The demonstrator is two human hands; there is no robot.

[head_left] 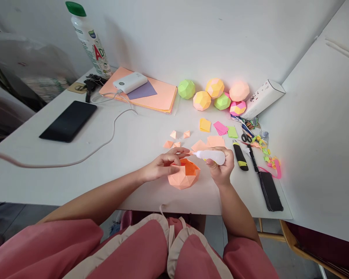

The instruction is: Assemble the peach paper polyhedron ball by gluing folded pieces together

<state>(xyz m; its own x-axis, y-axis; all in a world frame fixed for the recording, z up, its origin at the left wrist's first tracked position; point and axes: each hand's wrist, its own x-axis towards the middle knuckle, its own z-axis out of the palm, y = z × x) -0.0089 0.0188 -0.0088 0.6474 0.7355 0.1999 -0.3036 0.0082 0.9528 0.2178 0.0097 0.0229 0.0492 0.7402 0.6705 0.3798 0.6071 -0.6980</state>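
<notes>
Room between cable (46,166) and left hand (159,166), folded pieces (168,144) ahead; cutter (240,156) blocking rightward

We count six closed paper balls (186,89): two mainly green, two yellow-orange, one peach and one pink-and-yellow. We also see one open peach paper ball (183,180), four small folded peach pieces (186,134), one white squeeze bottle (214,156), one pair of scissors (246,137), one box cutter (240,155), one power bank (130,82), one black tablet (68,121) and one green-capped drink bottle (90,40).
</notes>
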